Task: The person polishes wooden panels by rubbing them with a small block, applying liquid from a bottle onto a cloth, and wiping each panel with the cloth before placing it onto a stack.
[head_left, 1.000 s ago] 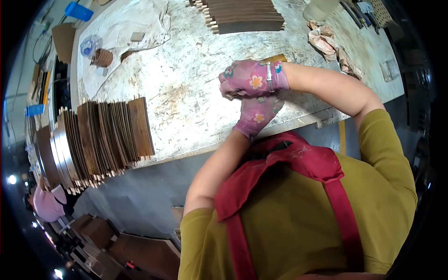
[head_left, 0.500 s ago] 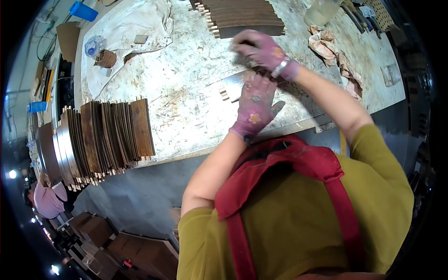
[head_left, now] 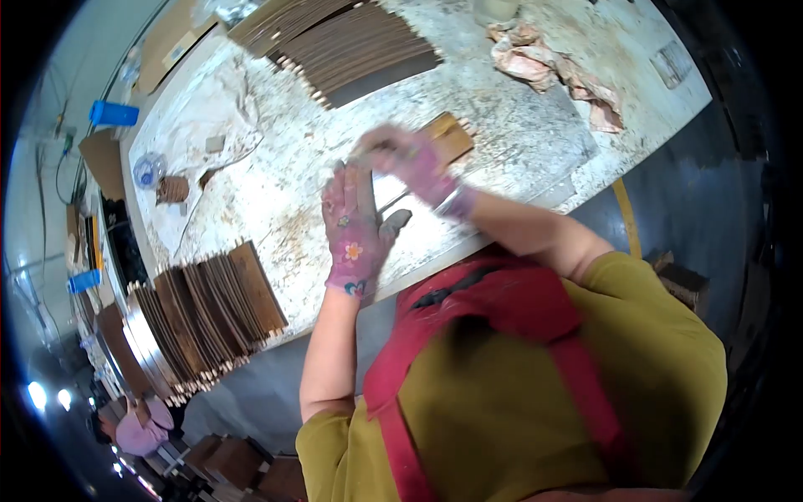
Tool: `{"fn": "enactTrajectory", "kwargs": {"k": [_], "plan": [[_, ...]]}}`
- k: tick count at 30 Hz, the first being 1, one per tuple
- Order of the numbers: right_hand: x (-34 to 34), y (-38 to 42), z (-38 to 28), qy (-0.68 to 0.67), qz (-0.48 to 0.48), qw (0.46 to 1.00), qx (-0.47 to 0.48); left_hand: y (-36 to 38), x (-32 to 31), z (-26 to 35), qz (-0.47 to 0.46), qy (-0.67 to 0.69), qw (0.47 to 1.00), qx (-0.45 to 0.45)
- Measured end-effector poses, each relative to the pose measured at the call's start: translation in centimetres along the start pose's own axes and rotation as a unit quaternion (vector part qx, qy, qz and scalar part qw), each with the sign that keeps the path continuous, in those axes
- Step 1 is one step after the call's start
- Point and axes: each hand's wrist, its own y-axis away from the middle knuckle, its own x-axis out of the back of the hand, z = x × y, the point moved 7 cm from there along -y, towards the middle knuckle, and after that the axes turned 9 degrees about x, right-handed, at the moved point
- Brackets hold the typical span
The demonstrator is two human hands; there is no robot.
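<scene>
A brown wooden board (head_left: 452, 140) with pale dowels at its end lies on the table under my hands; glare whitens part of its surface. My left hand (head_left: 355, 230), in a pink flowered glove, rests flat at the board's left end with its fingers stretched out and the thumb apart. Over the board, close to the left fingertips, my right hand (head_left: 408, 165) has its gloved fingers curled down. Motion blurs it, and whatever it may hold is hidden beneath the fingers.
Stacked dowelled boards (head_left: 360, 54) lie at the back, and another row of boards (head_left: 213, 309) stands at the left edge. A crumpled cloth (head_left: 556, 71) lies back right. White cloth (head_left: 217, 117), a bottle (head_left: 149, 171) and a blue container (head_left: 114, 114) are left. Another person (head_left: 142, 428) is lower left.
The view has turned and shifted. Both hands now sit further left in view; the right hand has swept leftward along the board, uncovering its brown right end. My left hand stays flat.
</scene>
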Motion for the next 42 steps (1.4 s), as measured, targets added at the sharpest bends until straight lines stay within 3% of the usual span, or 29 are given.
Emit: {"fn": "enactTrajectory", "kwargs": {"k": [1,2,4,5,8,10,12,14,16,18,19,21,24,26,27,31,32,34,36,38,39,42], "plan": [[-2.4,0.6,0.9,-0.106,-0.031,0.994,0.021,-0.1,-1.3,-0.1,0.001,0.073,0.996,-0.042],[-3.4,1.0,0.5,-0.066,-0.034,0.997,-0.022,-0.9,-1.4,-0.2,-0.018,0.084,0.996,-0.038],[-2.9,0.9,2.1,-0.128,0.018,0.991,-0.041,-1.3,-1.8,-0.2,-0.063,0.101,0.993,-0.024],[-1.5,1.1,3.1,-0.124,0.052,0.989,-0.061,-0.8,-2.0,-0.3,0.013,0.025,0.999,-0.025],[4.9,0.8,1.7,-0.080,0.119,0.987,-0.068,-0.9,-1.6,-0.1,0.043,0.044,0.997,-0.035],[9.3,0.6,3.2,-0.049,0.223,0.973,-0.042,-0.7,-1.9,-0.4,0.033,0.044,0.998,-0.038],[13.8,1.4,4.0,-0.014,0.297,0.952,-0.077,-0.7,-1.8,-0.3,0.030,0.033,0.998,-0.051],[16.8,1.8,6.7,-0.040,0.355,0.933,-0.035,-1.1,-1.7,-0.1,0.013,-0.029,0.998,-0.049],[14.2,0.6,2.7,-0.027,0.272,0.958,-0.089,-1.1,-0.9,1.3,-0.017,-0.071,0.996,-0.049],[10.3,0.4,3.5,-0.108,0.217,0.966,-0.091,-1.2,-1.1,3.4,-0.030,-0.055,0.995,-0.080],[9.9,0.6,3.5,-0.129,0.218,0.967,-0.024,-1.4,-1.6,3.9,-0.041,-0.054,0.994,-0.083],[10.1,0.5,5.2,-0.109,0.219,0.968,-0.053,-1.9,-2.4,5.5,-0.065,-0.051,0.992,-0.093],[10.0,0.1,5.2,-0.121,0.221,0.967,-0.047,-1.7,-3.7,8.7,-0.059,-0.060,0.982,-0.171],[10.2,0.0,4.8,-0.117,0.224,0.967,-0.039,-0.3,-4.9,10.6,-0.118,-0.032,0.955,-0.269],[10.6,-0.2,5.4,-0.086,0.220,0.971,-0.042,0.0,-4.1,10.5,-0.135,0.080,0.947,-0.278],[10.5,-0.2,4.4,-0.107,0.204,0.972,-0.036,-3.6,0.7,7.4,0.044,0.066,0.994,-0.075],[10.0,-0.3,4.3,-0.099,0.184,0.978,-0.026,-4.1,-1.5,5.3,0.038,0.076,0.995,-0.055],[10.1,-0.3,6.9,-0.114,0.176,0.976,-0.057,-3.5,-3.1,3.7,0.077,0.098,0.987,-0.102],[11.6,-0.6,8.6,-0.179,0.203,0.961,-0.052,-3.9,-1.9,3.8,0.034,0.100,0.991,-0.082],[14.0,0.0,8.7,-0.152,0.256,0.952,-0.071,-3.6,0.4,3.4,0.063,0.057,0.994,-0.062],[15.5,-0.1,9.0,-0.168,0.252,0.951,-0.066,-3.2,2.3,2.8,0.040,0.023,0.999,-0.020],[16.7,0.2,7.8,-0.180,0.231,0.954,-0.068,-0.2,5.7,-3.4,-0.040,0.229,0.955,0.186]]}}
